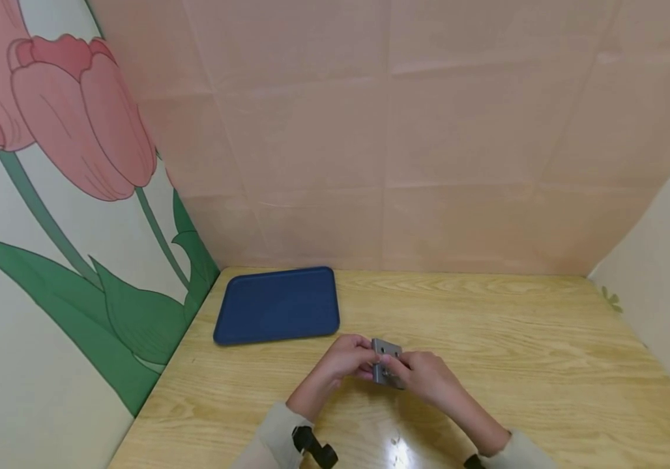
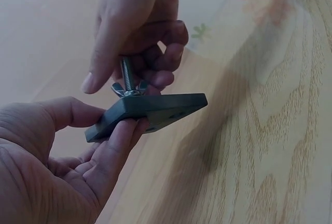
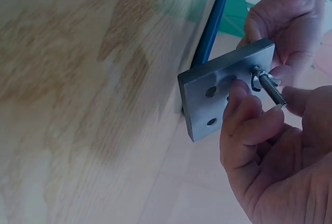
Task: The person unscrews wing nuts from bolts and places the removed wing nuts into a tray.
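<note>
A grey metal plate (image 3: 199, 99) with round holes is held up off the table, pinched along one end by the thumb and fingers of my left hand (image 2: 62, 151). A threaded bolt (image 2: 127, 73) sticks out of its face, with a wing nut (image 2: 129, 90) sitting down against the plate. My right hand (image 3: 280, 146) has its fingers curled around the bolt and wing nut, one fingertip by the bolt's end. In the left wrist view the right thumb stands a little apart from the nut. The head view shows both hands (image 1: 343, 358) meeting at the plate (image 1: 390, 378).
A dark blue tray (image 1: 279, 306) lies on the wood-grain table (image 1: 517, 339), behind and left of the hands. A pinkish covering (image 1: 382, 163) rises at the table's back edge. Walls with painted flowers (image 1: 83, 117) stand at both sides.
</note>
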Available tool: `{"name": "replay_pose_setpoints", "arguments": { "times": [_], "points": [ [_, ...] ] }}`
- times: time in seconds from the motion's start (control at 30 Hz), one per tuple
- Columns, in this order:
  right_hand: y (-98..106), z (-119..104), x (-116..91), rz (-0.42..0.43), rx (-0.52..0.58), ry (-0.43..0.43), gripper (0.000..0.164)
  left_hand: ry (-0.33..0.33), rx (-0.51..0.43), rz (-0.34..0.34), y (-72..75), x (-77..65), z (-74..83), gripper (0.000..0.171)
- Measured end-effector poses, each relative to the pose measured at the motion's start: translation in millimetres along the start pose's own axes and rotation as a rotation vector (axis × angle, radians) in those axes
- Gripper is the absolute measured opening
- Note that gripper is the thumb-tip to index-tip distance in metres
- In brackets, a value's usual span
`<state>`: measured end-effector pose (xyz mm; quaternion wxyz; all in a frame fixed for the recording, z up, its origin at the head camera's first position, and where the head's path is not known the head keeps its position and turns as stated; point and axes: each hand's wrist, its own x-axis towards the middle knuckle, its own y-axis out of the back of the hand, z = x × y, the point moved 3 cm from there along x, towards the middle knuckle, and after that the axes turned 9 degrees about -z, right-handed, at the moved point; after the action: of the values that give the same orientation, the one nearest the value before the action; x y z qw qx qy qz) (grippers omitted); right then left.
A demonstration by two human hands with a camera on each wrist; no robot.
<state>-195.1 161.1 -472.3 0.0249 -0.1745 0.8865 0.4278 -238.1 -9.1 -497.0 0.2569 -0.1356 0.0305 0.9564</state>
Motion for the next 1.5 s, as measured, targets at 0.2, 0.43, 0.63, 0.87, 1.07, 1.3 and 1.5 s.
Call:
{"name": "replay_pose_setpoints", "arguments": {
  "times": [0.2, 0.43, 0.63, 0.87, 1.07, 1.3, 1.5],
  "points": [
    [-0.5, -0.6, -0.9, -0.02, -0.013, 0.003, 0.05, -0.002, 0.002, -0.004, -0.1, -0.6, 0.1, 0.024],
    [0.8, -2.1, -3.1, -0.042, -0.022, 0.078, 0.03, 0.004, 0.005, 0.002, 0.8, 1.0, -1.6, 0.021],
    [3.4, -3.1, -5.6, -0.034, -0.034, 0.168, 0.017, 0.004, 0.004, 0.001, 1.5, 2.4, -2.4, 0.019],
    [4.2, -1.6, -5.2, -0.008, -0.027, 0.234, 0.017, 0.005, -0.01, 0.006, 0.8, 3.3, -3.0, 0.018],
    [6.0, -2.4, -6.5, 0.003, -0.032, 0.297, 0.019, 0.001, -0.015, 0.005, -0.1, 2.7, -1.5, 0.016],
    [5.0, -1.2, -4.1, 0.048, 0.005, 0.292, 0.013, 0.01, -0.01, -0.008, 1.0, 1.0, -0.5, 0.017],
    [5.6, 1.1, -1.8, 0.069, 0.029, 0.127, 0.037, 0.013, 0.003, -0.013, -0.2, -0.5, 1.4, 0.021]
  ]
}}
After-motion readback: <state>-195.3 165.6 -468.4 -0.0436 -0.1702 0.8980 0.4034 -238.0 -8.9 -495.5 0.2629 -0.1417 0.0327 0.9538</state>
